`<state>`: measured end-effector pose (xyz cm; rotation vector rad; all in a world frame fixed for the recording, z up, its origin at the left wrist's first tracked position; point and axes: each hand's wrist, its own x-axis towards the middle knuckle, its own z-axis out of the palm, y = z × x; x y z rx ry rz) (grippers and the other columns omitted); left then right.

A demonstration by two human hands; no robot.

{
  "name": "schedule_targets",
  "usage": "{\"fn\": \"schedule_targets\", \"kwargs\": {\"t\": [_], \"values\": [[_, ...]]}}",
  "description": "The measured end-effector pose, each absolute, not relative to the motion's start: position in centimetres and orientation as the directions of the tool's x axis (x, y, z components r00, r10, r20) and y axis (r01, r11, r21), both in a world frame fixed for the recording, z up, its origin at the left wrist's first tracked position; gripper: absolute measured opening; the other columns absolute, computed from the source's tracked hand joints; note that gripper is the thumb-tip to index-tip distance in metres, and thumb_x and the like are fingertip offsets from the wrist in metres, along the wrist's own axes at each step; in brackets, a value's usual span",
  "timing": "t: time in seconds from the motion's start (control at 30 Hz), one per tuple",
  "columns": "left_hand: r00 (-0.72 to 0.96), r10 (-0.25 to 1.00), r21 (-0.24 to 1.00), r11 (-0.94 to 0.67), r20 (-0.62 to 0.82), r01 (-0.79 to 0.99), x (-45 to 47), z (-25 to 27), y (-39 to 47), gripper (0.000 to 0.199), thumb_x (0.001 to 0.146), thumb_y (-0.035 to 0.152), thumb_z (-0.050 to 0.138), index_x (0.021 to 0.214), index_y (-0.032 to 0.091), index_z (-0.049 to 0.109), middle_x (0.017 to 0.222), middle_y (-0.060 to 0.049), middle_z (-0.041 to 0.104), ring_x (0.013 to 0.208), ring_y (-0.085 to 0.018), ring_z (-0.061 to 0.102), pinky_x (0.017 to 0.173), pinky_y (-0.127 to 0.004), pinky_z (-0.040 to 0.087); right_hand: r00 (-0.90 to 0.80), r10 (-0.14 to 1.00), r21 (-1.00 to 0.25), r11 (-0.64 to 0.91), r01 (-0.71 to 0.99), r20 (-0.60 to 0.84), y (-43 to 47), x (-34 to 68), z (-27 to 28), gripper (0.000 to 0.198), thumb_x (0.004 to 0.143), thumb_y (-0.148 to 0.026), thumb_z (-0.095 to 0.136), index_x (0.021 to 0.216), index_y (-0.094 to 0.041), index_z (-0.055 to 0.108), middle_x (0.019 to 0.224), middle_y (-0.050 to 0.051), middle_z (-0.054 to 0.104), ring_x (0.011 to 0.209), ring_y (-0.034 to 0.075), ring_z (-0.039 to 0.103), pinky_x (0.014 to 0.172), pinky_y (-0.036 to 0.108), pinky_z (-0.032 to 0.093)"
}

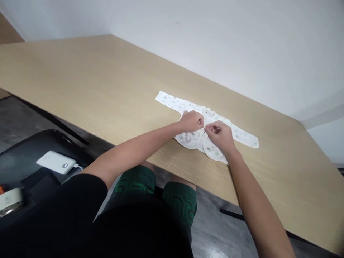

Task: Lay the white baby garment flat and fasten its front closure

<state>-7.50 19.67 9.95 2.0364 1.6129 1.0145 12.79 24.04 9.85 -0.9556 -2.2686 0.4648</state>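
A small white baby shirt [185, 104] with a scattered print lies spread on the table, its long sleeves stretched out to both sides. My left hand [191, 121] rests over the front of it, fingers curled in a pinch on the cloth near the middle. Right beside it, my right hand [219, 133] pinches the shirt's front edge between thumb and fingertips. The two pinches almost meet at the front opening, below the collar. Any fastener between the fingers is too small to make out. The lower hem parts into two rounded flaps toward me.
The wooden table [80, 79] reaches back to a white wall [215, 43]. At the lower left a black chair [16, 154] holds a white power bank [56, 162] with a cable. A pale round object [11, 200] sits at the left edge.
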Motion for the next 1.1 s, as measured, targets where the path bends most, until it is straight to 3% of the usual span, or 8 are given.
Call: {"fn": "schedule_targets", "kwargs": {"t": [0.27,0.6,0.77,0.93,1.1], "values": [[0.112,0.933,0.636,-0.318,0.342,0.703,-7.55,10.12,19.38,0.014,0.077,0.021,0.067,0.09,0.022,0.072,0.087,0.0,0.071,0.088,-0.02,0.063,0.092,-0.041,0.04,-0.53,0.749,-0.584,0.652,0.483,0.398,24.02,13.01,9.77,0.012,0.081,-0.031,0.072,0.084,-0.02,0.077,0.081,0.005,0.065,0.07,0.016,0.055,0.064,0.031,0.045],[0.111,0.935,0.624,-0.309,0.336,0.718,-7.47,10.14,19.38,0.013,0.077,0.022,0.065,0.08,0.022,0.078,0.085,-0.001,0.075,0.081,-0.019,0.064,0.086,-0.039,0.044,-0.567,0.718,-0.565,0.683,0.463,0.403,23.56,13.62,10.2,0.019,0.076,-0.02,0.064,0.085,-0.022,0.081,0.086,0.005,0.071,0.073,0.016,0.06,0.069,0.032,0.048],[0.105,0.944,0.634,-0.289,0.313,0.717,-7.37,10.54,19.08,0.013,0.077,0.023,0.064,0.079,0.022,0.078,0.08,-0.001,0.074,0.077,-0.018,0.063,0.087,-0.038,0.044,-0.556,0.685,-0.544,0.722,0.429,0.471,23.46,13.46,10.26,0.025,0.08,-0.019,0.061,0.092,-0.024,0.082,0.089,0.004,0.072,0.079,0.018,0.063,0.075,0.033,0.051],[0.101,0.954,0.635,-0.266,0.284,0.725,-7.42,10.89,18.95,0.01,0.076,0.025,0.068,0.079,0.021,0.076,0.08,-0.001,0.073,0.078,-0.018,0.062,0.088,-0.039,0.042,-0.59,0.722,-0.588,0.668,0.456,0.362,23.34,13.27,10.28,0.027,0.082,-0.019,0.058,0.094,-0.024,0.082,0.095,0.005,0.073,0.082,0.017,0.064,0.076,0.032,0.051],[0.109,0.953,0.639,-0.272,0.283,0.72,-7.47,10.67,19.1,0.009,0.078,0.027,0.069,0.081,0.022,0.076,0.081,-0.001,0.072,0.079,-0.018,0.062,0.09,-0.04,0.041,-0.585,0.74,-0.539,0.658,0.526,0.333,23.31,13.3,10.51,0.028,0.083,-0.018,0.057,0.094,-0.023,0.082,0.096,0.005,0.074,0.083,0.018,0.064,0.078,0.032,0.05]]}}
